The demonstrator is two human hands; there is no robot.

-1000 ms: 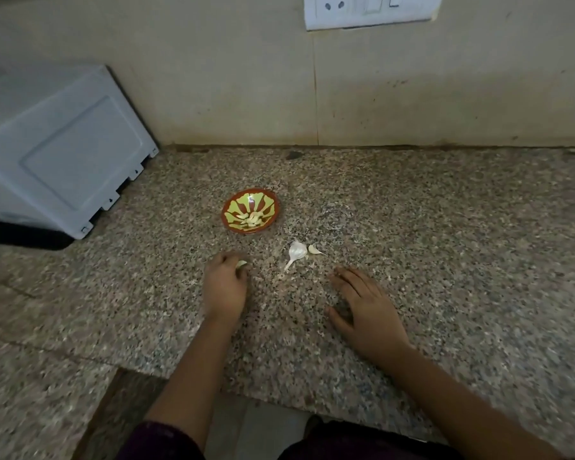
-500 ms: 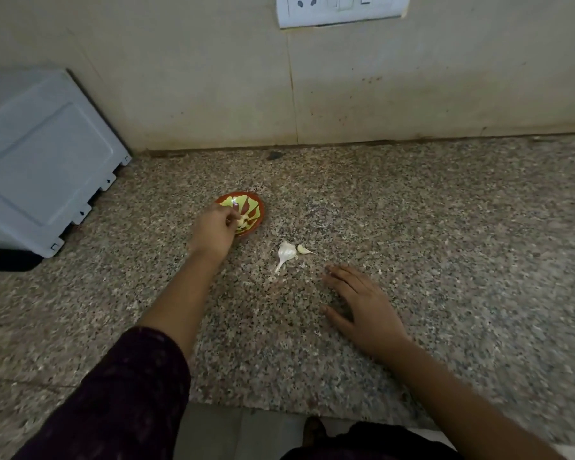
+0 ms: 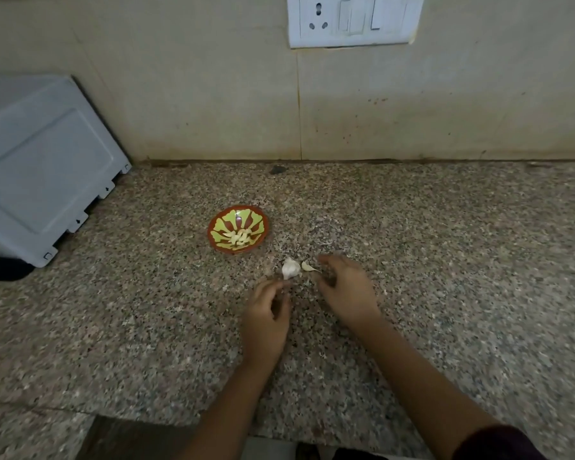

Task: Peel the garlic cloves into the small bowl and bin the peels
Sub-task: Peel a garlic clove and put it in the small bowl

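A small red and yellow-green bowl (image 3: 220, 218) stands on the granite counter and holds several peeled garlic cloves (image 3: 239, 237). In front of it to the right lie a white piece of garlic bulb (image 3: 290, 268) and a single unpeeled clove (image 3: 308, 267). My left hand (image 3: 268, 318) lies just below the bulb piece, fingers loosely curled, holding nothing. My right hand (image 3: 344, 292) hovers right of the loose clove, its blurred fingertips almost at the clove. No grip shows.
A grey appliance (image 3: 44, 167) sits tilted at the left against the wall. A wall socket and switch plate (image 3: 354, 19) is above. The counter's front edge (image 3: 166, 421) runs below my arms. No bin is in view.
My left hand dropped a clove in the bowl and came back toward the bulb piece. My right hand lifted off the counter and moved up to the loose clove.
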